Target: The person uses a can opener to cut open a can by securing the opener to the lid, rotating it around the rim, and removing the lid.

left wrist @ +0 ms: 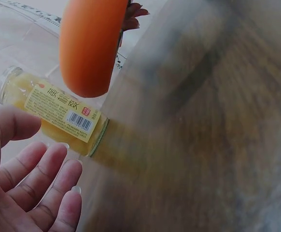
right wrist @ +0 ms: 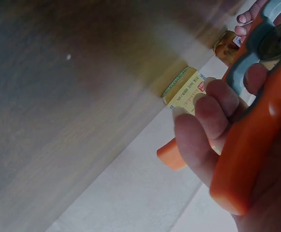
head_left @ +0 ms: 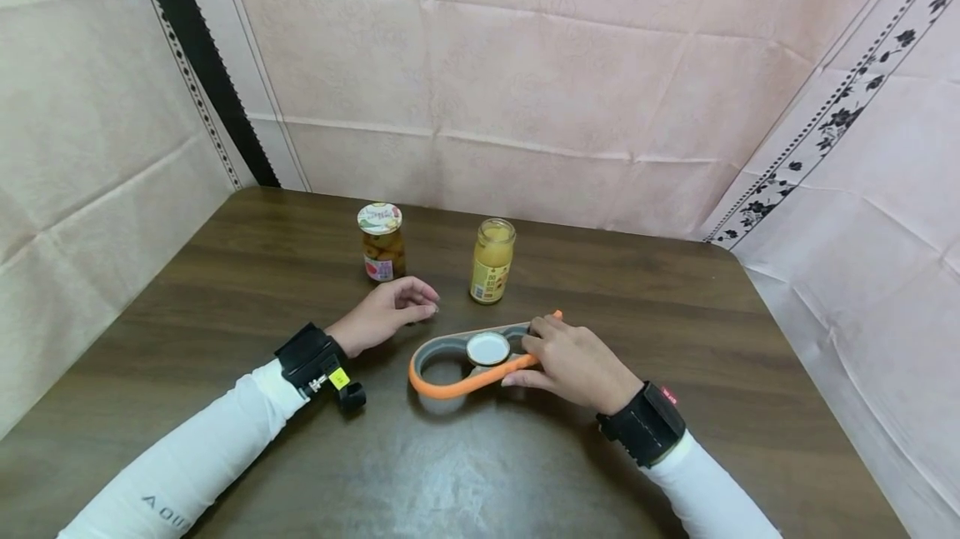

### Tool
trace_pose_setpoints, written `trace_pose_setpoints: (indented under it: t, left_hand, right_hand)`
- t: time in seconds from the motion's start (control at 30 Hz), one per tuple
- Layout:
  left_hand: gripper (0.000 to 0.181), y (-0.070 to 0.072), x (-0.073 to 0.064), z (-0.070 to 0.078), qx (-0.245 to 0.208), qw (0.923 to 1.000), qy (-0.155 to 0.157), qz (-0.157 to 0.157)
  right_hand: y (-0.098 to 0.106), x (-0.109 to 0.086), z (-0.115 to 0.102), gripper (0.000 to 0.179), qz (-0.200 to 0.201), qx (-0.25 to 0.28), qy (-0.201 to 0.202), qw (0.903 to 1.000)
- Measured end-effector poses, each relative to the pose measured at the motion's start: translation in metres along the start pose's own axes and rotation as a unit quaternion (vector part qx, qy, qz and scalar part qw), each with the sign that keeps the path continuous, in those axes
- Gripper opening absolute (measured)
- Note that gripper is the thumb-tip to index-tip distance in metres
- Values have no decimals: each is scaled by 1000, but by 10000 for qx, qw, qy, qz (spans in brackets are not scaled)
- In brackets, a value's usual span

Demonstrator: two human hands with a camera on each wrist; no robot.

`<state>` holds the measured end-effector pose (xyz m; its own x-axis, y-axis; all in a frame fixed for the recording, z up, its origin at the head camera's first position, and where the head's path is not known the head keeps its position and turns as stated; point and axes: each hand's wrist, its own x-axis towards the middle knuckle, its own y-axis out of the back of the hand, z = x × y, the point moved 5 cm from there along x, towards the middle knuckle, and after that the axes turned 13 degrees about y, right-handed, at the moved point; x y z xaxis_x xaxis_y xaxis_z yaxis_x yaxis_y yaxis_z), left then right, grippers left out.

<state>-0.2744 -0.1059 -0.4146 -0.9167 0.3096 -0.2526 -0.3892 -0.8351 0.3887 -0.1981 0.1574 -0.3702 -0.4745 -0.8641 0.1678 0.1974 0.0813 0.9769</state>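
My right hand [head_left: 573, 360] grips the handles of an orange and grey jar opener [head_left: 442, 391], held above the table. A round white lid [head_left: 487, 349] sits between the opener's grey inner edges; its underside shows in the right wrist view. My left hand [head_left: 390, 310] holds nothing, its fingers relaxed and pointing toward the opener. Just beyond the hands stands a lidless glass jar of yellow contents [head_left: 491, 268], upright, its label [left wrist: 63, 111] facing the left wrist camera. Behind the left hand is a lidded jar of brownish pieces [head_left: 382, 252].
Both jars stand on a dark wooden table [head_left: 712, 356], toward its back edge. Pale cloth [head_left: 525, 64] hangs behind the table and along its sides. Each wrist wears a black strap [head_left: 645, 424] with a camera.
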Motion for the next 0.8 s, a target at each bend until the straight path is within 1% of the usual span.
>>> trace_pose_setpoints:
  t: [0.17,0.4,0.63,0.8]
  left_hand:
    - [27,0,2,-2,21,10000,95,2]
    - [27,-1,0,-1,-1,10000,50,-41]
    - [26,0,-3,0,30,9999,111,-10]
    - [26,-1,-2,1,53,10000,72,-11]
  right_hand:
    - [-1,0,0,54,-118,140,-26,9998]
    - [-2,-1,1,51,-213,313,-40,9993]
    - [-4,0,0,53,-268,340,38,9991]
    - [-5,-1,0,51,-236,277,87,9993]
